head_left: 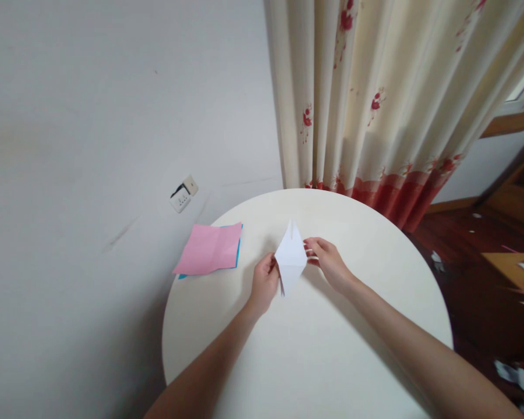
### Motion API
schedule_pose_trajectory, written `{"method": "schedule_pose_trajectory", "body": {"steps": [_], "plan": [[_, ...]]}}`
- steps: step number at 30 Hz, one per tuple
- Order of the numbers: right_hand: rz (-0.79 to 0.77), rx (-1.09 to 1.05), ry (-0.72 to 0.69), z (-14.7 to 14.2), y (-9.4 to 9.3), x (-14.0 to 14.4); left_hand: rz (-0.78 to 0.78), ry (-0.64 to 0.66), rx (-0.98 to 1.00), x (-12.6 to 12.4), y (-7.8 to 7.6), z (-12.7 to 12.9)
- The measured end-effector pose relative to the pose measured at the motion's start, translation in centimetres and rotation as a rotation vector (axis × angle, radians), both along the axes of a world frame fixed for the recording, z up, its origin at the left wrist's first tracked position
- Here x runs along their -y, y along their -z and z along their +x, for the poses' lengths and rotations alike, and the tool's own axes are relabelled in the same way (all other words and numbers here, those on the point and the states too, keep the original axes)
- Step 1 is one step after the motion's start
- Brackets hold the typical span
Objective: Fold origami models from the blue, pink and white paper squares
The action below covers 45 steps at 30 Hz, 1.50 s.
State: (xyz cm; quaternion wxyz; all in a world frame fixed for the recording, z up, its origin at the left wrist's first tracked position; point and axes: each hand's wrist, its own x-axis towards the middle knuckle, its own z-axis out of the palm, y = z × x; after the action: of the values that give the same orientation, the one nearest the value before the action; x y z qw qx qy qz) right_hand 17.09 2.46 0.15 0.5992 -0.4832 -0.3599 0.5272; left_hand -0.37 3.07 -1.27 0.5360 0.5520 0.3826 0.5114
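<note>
While L hand [265,282] & R hand [329,261] pinch folded white paper [290,256] at side corners, above round counter [367,279] (centre): light, flimsy, creases easily; grip edges.

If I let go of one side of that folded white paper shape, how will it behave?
The folded white paper shape, pinched at its side corners by the left hand and right hand, probably weighs almost nothing. Its layered creases likely keep it fairly stiff, though the thin points would crumple easily. It might slide on the smooth round white table.
</note>
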Motion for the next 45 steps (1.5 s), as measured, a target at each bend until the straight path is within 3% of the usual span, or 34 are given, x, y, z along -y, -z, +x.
{"method": "schedule_pose_trajectory", "body": {"steps": [3,8,12,19,27,32,35,39,45], "plan": [[0.038,0.071,-0.093,-0.6,0.4,0.2,0.033,-0.051,-0.029,0.0,-0.4,0.1],[0.145,0.143,0.021,-1.2,0.3,0.4,0.117,-0.100,-0.125,0.4,-0.8,0.2],[0.141,0.146,-0.029,-1.4,0.5,0.3,0.171,-0.165,-0.186,0.6,-1.0,0.1],[0.083,-0.055,-0.049,-1.5,0.7,0.4,0.365,-0.073,-0.255,0.7,-1.5,-0.2],[0.144,0.063,-0.018,-1.8,0.4,0.6,0.201,-0.130,-0.152,0.6,-0.6,0.3],[0.178,0.059,0.034,-2.2,0.8,0.6,0.206,-0.158,-0.185,0.5,-0.4,0.1],[0.198,0.162,0.063,-2.3,0.9,0.6,0.216,-0.172,-0.201,0.4,-0.2,0.0],[0.208,0.198,0.004,-2.3,0.4,0.8,0.228,-0.171,-0.254,0.5,0.0,0.0],[0.256,0.193,-0.064,-1.8,-0.5,1.0,0.225,-0.126,-0.183,0.8,-0.2,0.1]]}}
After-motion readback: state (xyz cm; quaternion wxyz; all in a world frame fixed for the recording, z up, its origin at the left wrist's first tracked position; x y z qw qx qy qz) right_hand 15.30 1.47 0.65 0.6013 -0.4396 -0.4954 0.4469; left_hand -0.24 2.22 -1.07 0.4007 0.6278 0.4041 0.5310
